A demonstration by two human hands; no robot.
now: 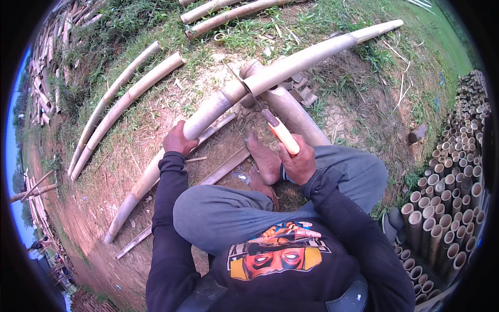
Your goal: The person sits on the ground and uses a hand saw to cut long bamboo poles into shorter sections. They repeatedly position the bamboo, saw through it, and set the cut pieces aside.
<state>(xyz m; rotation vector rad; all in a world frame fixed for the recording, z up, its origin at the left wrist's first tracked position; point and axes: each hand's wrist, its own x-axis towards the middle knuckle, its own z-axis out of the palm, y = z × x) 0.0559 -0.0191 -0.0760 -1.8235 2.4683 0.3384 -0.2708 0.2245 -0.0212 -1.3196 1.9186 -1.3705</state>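
Note:
A long bamboo pole (pixel 291 65) slants across the view from lower left to upper right. My left hand (pixel 180 139) is wrapped round it on the near side. In my right hand (pixel 298 160) is the orange and white handle of a hand saw (pixel 281 134). The saw's thin blade lies across the pole just beyond a node, its far end sticking out on the other side. Under the pole, a thicker bamboo piece (pixel 299 117) runs toward my right knee. My bare feet (pixel 264 157) are on the ground between pole and legs.
Two cut bamboo poles (pixel 123 99) lie on the grass at left, with more poles (pixel 234 15) at the far side. A split bamboo strip (pixel 226 165) lies by my feet. On the right stands a dense stack of short cut bamboo tubes (pixel 442 208). Small offcuts (pixel 301 91) sit beside the support piece.

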